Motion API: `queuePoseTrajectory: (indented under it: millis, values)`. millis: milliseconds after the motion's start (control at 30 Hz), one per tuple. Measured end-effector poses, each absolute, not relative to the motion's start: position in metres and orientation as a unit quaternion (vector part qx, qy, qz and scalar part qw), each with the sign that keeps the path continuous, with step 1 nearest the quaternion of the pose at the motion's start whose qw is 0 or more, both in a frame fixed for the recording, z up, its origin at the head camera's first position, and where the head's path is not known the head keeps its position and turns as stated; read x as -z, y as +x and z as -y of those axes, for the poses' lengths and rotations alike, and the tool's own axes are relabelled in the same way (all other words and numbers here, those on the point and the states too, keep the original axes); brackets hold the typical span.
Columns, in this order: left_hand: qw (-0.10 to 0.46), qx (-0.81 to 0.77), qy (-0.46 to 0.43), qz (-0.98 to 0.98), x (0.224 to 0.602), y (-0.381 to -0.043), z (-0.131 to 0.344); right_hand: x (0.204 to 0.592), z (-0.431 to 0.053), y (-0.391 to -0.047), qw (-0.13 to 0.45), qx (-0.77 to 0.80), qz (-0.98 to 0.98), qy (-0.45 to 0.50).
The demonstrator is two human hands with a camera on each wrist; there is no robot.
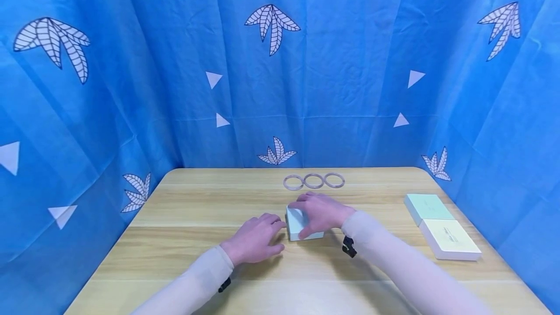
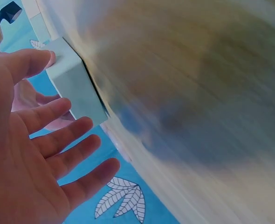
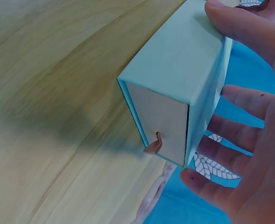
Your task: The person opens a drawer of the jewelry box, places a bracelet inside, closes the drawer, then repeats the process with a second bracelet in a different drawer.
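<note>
A small pale mint drawer box (image 1: 295,219) lies on the table's middle. Its white drawer end, with a brown ribbon pull (image 3: 153,144), shows in the right wrist view. My right hand (image 1: 323,212) reaches over the box from the right and grips it, thumb on the near side and fingers towards the far side. To the left of the box is my left hand (image 1: 255,239), fingers spread and loosely bent, holding nothing. Its fingertips are close to the box (image 2: 74,79); whether they touch it I cannot tell.
Three pale purple rings, like bangles (image 1: 313,181), lie in a row at the back of the wooden table (image 1: 197,208). On the right side are a mint box (image 1: 429,206) and a cream box (image 1: 451,237), end to end. Blue patterned curtains (image 1: 350,62) surround the table.
</note>
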State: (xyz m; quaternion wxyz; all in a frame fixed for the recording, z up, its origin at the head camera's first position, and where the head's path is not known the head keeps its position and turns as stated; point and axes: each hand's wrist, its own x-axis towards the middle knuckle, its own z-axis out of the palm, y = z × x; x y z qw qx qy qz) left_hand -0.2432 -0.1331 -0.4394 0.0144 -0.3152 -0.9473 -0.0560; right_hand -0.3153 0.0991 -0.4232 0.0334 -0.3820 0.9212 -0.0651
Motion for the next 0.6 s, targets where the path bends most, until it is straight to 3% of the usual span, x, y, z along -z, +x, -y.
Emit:
queuePoseTrajectory:
  millis: [600]
  values:
    - [0.055,0.065,-0.297,0.951,0.442,-0.255,0.138,0.426,-0.080,-0.319,0.019,0.044,-0.917,-0.397]
